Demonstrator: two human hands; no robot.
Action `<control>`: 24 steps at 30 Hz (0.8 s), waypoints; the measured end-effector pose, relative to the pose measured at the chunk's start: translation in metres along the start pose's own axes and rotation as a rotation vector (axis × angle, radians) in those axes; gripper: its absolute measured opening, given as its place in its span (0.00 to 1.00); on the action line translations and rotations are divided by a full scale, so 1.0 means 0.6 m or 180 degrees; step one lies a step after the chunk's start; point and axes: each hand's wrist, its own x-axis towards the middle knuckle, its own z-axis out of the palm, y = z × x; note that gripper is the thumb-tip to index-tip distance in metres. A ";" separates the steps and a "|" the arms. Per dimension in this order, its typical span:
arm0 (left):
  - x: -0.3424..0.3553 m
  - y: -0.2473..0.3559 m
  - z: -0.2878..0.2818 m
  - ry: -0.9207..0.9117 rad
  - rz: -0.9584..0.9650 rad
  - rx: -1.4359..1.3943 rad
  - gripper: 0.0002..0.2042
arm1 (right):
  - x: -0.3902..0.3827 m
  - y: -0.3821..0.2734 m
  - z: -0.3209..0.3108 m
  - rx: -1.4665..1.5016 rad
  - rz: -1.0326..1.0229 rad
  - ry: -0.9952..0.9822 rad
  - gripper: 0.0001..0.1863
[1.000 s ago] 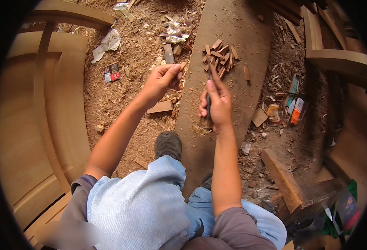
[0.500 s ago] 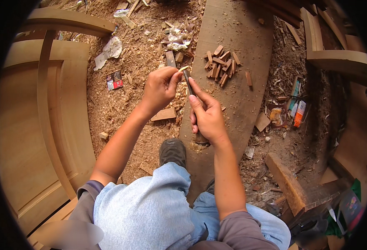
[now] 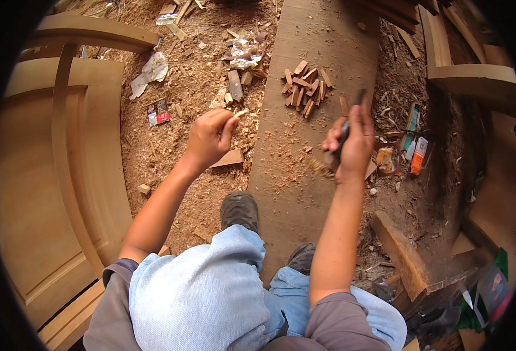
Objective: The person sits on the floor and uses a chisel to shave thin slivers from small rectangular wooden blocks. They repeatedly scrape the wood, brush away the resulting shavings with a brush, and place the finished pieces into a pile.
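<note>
My left hand (image 3: 211, 139) is closed in a pinch on a small pale wooden peg (image 3: 241, 113), its tip sticking out past the thumb, above the wood shavings. My right hand (image 3: 356, 146) is wrapped round a dark chisel-like tool (image 3: 344, 133) with a frayed, pale lower end. Motion blurs this tool, so its exact kind is hard to make out. It is held apart from the peg, over the right side of a long brown board (image 3: 287, 228). A pile of short reddish-brown wooden pegs (image 3: 304, 88) lies on that board, beyond both hands.
Shavings (image 3: 176, 134) cover the ground at left. A panelled wooden door (image 3: 35, 175) leans at far left. Wooden frames (image 3: 474, 76) stand at upper right. An orange and white tube (image 3: 419, 155) lies right of the board, and a thick wood block (image 3: 401, 251) sits nearer me.
My right hand has swung right with the tool, away from the peg. The left hand has moved slightly down and left, still pinching the peg.
</note>
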 end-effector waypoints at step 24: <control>0.028 0.048 -0.008 -0.0144 0.0713 0.0364 0.06 | 0.010 -0.014 0.059 0.0136 0.0226 0.1573 0.26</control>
